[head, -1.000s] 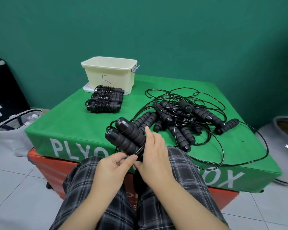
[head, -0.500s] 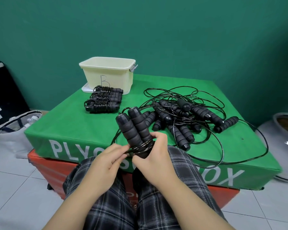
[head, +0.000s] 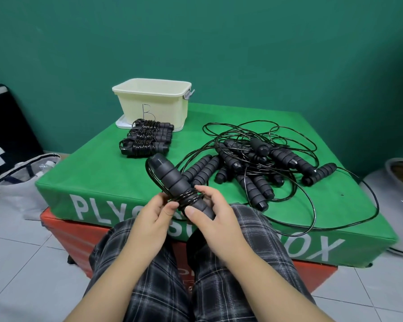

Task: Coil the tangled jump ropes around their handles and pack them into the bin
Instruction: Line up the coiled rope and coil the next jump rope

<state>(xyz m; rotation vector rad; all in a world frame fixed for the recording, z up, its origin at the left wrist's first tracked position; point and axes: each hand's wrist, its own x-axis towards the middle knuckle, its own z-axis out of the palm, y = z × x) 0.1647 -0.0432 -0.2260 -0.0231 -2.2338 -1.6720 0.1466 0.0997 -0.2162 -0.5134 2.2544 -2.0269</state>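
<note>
My right hand [head: 213,216] grips the lower end of a pair of black foam jump rope handles [head: 172,177], held together and pointing up and left. Several turns of black cord [head: 187,197] circle their middle. My left hand [head: 153,218] pinches that cord beside the coil. A tangled pile of jump ropes [head: 254,163] with loose cord loops lies on the green box top to the right. Three coiled ropes [head: 147,141] lie in a row in front of the cream bin [head: 153,102], which stands at the back left.
The green plyo box [head: 84,173] sits on a red box [head: 79,238] over a tiled floor. A white bag [head: 21,180] stands at the left, a grey pot [head: 393,201] at the right. One cord loop [head: 368,212] hangs over the box's right front edge.
The handle pair has turned from lying low and leftward to more upright. More cord is wound round its middle, and my hands have shifted a little higher.
</note>
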